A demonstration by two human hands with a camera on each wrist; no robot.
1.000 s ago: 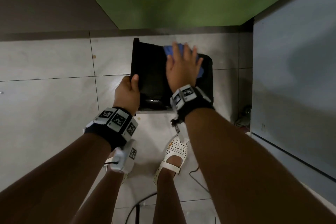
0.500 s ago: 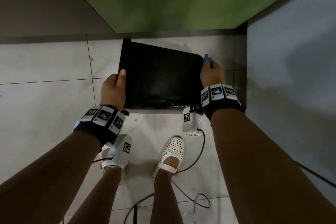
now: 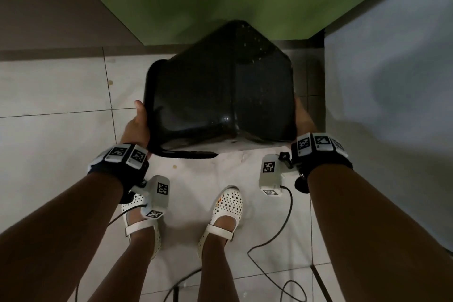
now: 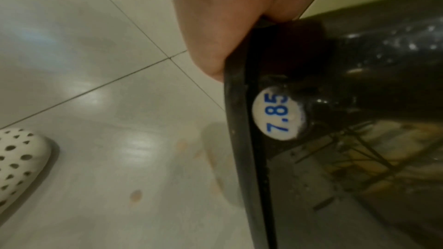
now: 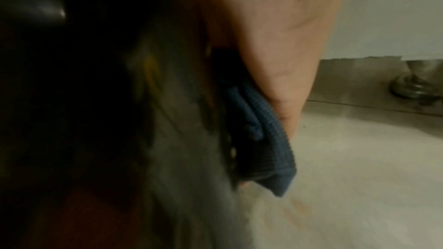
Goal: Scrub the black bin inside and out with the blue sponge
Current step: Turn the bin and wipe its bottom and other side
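Above floor | left hand (image 3: 136, 127) grips black bin (image 3: 220, 95) rim | right hand (image 3: 304, 117) presses blue sponge (image 5: 261, 139) on bin

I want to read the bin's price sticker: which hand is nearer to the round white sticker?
Left. The left hand grips the black bin at its rim just above the sticker. The right hand is on the opposite side, pressing the blue sponge against the wall.
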